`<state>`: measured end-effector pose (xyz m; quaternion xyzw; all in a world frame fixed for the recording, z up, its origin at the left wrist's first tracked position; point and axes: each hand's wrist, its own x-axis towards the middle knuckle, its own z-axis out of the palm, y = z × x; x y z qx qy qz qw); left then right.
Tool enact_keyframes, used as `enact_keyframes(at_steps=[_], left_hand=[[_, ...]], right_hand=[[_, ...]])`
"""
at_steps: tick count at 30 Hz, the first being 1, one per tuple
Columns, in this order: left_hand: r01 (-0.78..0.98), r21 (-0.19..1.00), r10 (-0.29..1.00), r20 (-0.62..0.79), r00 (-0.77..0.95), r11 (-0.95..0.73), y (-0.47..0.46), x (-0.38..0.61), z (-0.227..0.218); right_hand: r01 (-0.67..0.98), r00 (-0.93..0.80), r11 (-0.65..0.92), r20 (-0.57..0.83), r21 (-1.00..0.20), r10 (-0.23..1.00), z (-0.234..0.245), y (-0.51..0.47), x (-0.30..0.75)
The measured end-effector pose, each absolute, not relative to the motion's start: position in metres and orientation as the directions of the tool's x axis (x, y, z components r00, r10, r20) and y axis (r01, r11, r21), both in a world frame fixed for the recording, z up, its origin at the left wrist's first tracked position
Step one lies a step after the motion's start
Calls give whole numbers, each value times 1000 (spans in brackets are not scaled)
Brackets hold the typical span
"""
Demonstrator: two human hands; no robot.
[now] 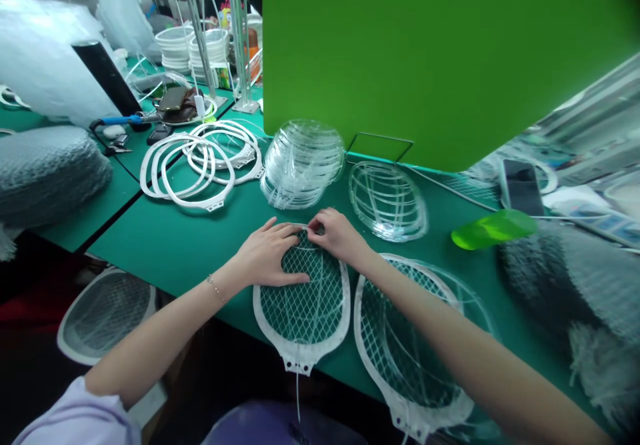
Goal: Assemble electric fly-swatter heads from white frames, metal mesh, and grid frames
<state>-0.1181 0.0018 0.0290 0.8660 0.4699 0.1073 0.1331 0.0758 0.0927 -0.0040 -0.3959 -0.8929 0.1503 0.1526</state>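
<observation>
A green panel [425, 51] stands along the far edge of a green counter [165, 245], with more of the workroom visible beyond its left side. At the counter's near edge lies a white racket frame [305, 315] filled with diamond mesh, its narrow end jutting over the edge and a thin white cord [299, 398] hanging from it. The left hand [267, 255] lies across the frame's upper left part, thumb spread wide from the extended fingers, their tips at the far rim. The right hand [334, 233] meets that rim just beside them, thumb and fingertips pinched together on it; whether they also hold some small piece, I cannot tell.

Just to the right along the near edge, partly beneath the right forearm, is a second mesh frame [395, 338]. Beyond the hands, toward the far edge, stands a tall stack of clear ribbed ovals [303, 165], with a lower clear pile [387, 201] to its right. Loose white frames [216, 203] overlap to the left of the tall stack. Farther out, a glossy green piece [493, 229] and a phone [521, 185] lie toward the counter's right end, near a grey mesh heap [590, 285]; another mesh stack [50, 171] sits at the left
</observation>
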Motion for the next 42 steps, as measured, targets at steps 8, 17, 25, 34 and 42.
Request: enact_keyframes(at_steps=[8,17,25,34,42], left_hand=[[804,305,854,65,517,-510,7,-107,33],[845,234,868,-9,497,-481,-1,-107,36],[844,172,861,58,506,-507,-23,-98,50],[838,246,836,-143,529,-488,-51,-100,56],[803,272,777,-223,589,-530,-48,-108,58]], right_hand=[[696,-696,667,-20,-266,718,23,91,68],[573,-699,675,154,-465,699,51,-55,109],[609,-737,733,126,-305,664,29,-96,113],[567,-762,807,265,-165,590,17,-102,115],[599,-724,773,271,-210,634,13,-104,116]])
